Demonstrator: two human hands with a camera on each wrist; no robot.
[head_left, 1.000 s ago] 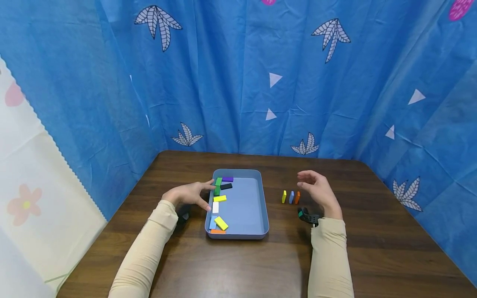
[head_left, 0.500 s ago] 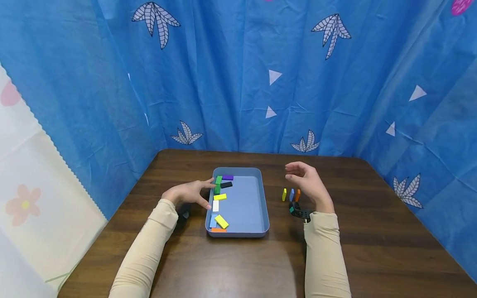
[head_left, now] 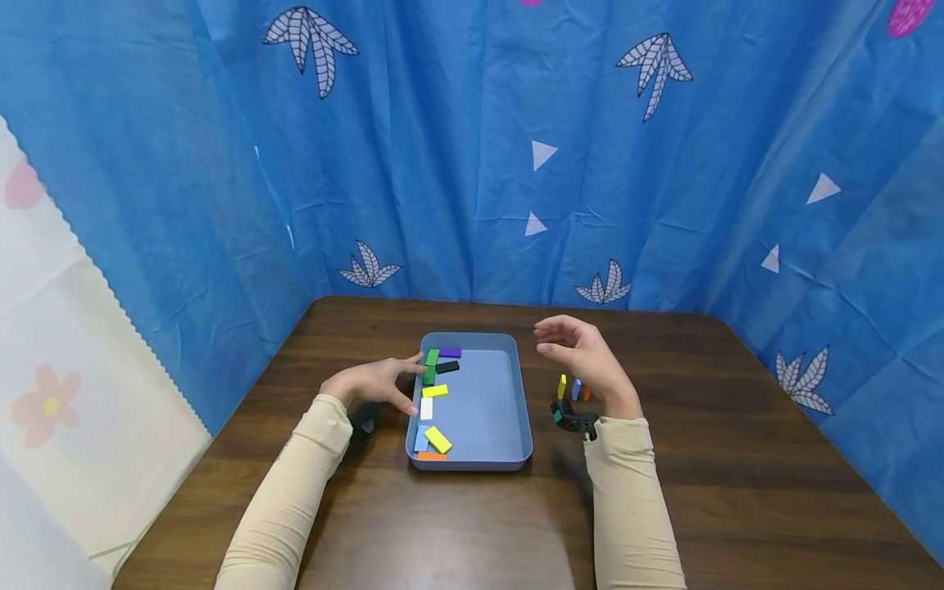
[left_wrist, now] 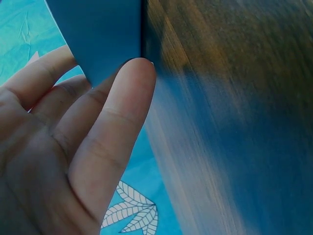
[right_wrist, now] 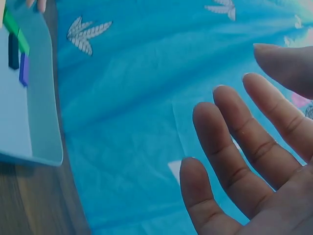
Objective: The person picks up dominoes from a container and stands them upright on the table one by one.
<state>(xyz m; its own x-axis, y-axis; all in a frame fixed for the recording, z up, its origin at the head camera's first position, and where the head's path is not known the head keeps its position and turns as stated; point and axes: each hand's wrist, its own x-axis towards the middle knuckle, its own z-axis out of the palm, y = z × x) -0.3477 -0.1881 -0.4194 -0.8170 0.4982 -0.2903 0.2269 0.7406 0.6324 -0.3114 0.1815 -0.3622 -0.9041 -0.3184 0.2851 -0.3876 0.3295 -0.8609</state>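
Note:
My left hand (head_left: 372, 383) rests at the left wall of a shallow blue tray (head_left: 525, 426), fingers extended over the rim and thumb spread apart from them. In the left wrist view the thumb (left_wrist: 115, 125) lies against the tray's outer wall. My right hand (head_left: 586, 356) hovers over the table right of the tray, fingers loosely bent, holding nothing. Below it stand three thin domino-like blocks on edge: yellow (head_left: 562, 387), blue (head_left: 576, 389) and orange (head_left: 587, 393), the last partly hidden by the wrist.
Several flat blocks lie along the tray's left side, among them purple (head_left: 450, 353), black (head_left: 447, 367), white (head_left: 426, 409) and a slanted yellow one (head_left: 438, 440). A blue curtain (head_left: 501, 164) hangs behind the brown table (head_left: 487, 524).
My right hand has moved left, from beyond the standing blocks towards the tray, and its wrist now covers part of the orange block. The left hand keeps its place.

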